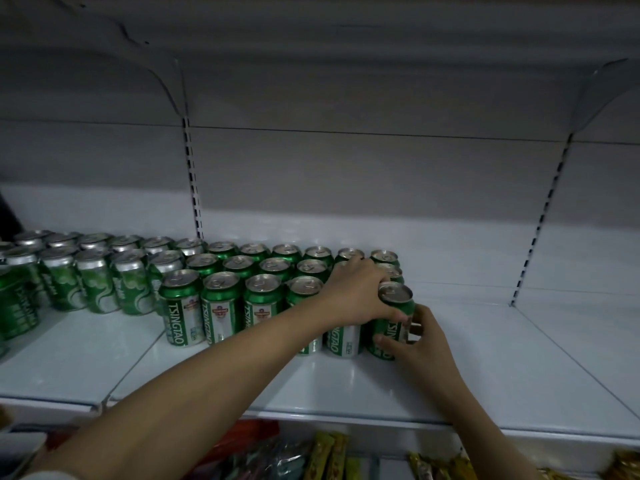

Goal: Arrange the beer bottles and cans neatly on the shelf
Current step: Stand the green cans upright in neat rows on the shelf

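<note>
On the white shelf (485,358) a block of green beer cans (221,306) is standing in rows, and the person is working at its right end, where the front-right can (393,320) is being squared up against its neighbour (341,337). This can is standing upright, its long axis vertical, silver top with the pull tab facing up and its printed label facing near, toward the camera. The right hand (420,336) is reaching in from the near right and is curling round the lower body of the can, thumb on the near face and fingers wrapping the right side, so it is gripping that can. The left hand (356,296) is coming across from the near left and is lying over the top of the neighbouring can, fingers bent down over it and fingertips touching the upper rim of the front-right can; whether it is truly clasping the neighbour I cannot tell. Both hands are already on the work, the right one the better placed to turn or slide the can. The open shelf lies to the right, so any closing-up probably has to go leftward, into the row. To the far left a second group of paler cans (93,275) is standing.
</note>
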